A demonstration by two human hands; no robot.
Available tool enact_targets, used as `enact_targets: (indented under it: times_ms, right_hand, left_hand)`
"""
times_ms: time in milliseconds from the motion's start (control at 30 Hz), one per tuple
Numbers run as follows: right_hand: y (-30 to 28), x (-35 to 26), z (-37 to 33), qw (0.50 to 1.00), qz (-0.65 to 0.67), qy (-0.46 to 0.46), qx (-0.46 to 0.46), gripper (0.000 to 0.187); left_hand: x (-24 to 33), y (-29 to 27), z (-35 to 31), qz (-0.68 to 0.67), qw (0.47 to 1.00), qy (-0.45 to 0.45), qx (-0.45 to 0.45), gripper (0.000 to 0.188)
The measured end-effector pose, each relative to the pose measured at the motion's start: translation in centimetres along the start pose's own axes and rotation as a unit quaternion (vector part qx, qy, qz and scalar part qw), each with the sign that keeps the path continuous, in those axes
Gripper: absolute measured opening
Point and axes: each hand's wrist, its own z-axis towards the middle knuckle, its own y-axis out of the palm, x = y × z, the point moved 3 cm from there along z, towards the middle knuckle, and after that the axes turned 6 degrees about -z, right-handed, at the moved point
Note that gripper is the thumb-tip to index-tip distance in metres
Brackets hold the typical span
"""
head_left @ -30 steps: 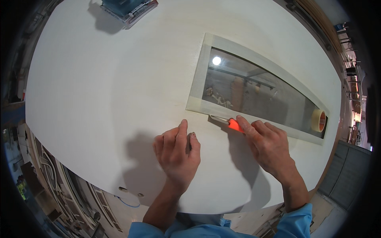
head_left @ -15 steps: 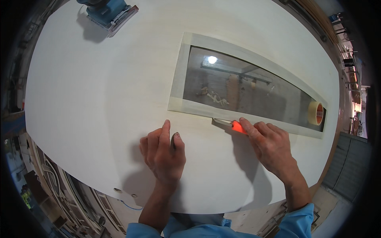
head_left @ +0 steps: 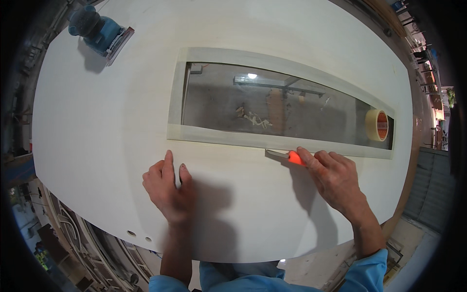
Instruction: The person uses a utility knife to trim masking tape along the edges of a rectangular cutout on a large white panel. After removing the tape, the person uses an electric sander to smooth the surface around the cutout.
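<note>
A long glass panel (head_left: 301,104) is set in the white board (head_left: 87,136), with pale masking tape (head_left: 233,138) around its edges. My right hand (head_left: 335,182) is closed around the orange handle of a knife (head_left: 295,157). The knife's narrow metal blade points left, its tip by the lower edge of the tape. My left hand (head_left: 168,190) holds nothing that I can see. Its index finger stretches toward the tape's lower left corner, and the thumb stands apart from it. A roll of masking tape (head_left: 372,125) rests at the glass's narrow right end.
A blue power sander (head_left: 99,34) stands on the board at the far left. Two small holes (head_left: 131,234) pierce the board near its front left edge. Beyond that edge, long frame pieces (head_left: 92,238) lie lower down. A grey panel (head_left: 430,180) stands at the right.
My left hand has shifted left, its index finger still stretched out. The knife in my right hand stays by the tape's lower edge, its blade slightly farther right along it. The view has shifted.
</note>
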Motion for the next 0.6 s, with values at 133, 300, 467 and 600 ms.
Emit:
enact_targets:
  times_ms: [133, 300, 467, 600]
  right_hand:
    - [0.2, 2.7, -2.1, 1.000, 0.001, -0.009, 0.006, 0.064]
    - [0.3, 5.9, -4.6, 1.000, 0.012, -0.010, -0.001, 0.061]
    - [0.7, 8.6, -6.9, 1.000, 0.010, -0.014, -0.002, 0.059]
    - [1.1, 10.9, -8.8, 1.000, 0.004, -0.014, 0.015, 0.061]
  left_hand:
    - [1.2, 0.1, -0.2, 0.028, 0.999, -0.019, 0.000, 0.041]
    - [2.4, 0.2, -0.4, 0.040, 0.999, -0.003, 0.016, 0.039]
    - [3.0, 0.5, -0.7, 0.052, 0.998, -0.007, 0.029, 0.038]
    - [3.1, 0.8, -0.9, 0.045, 0.998, -0.002, 0.032, 0.036]
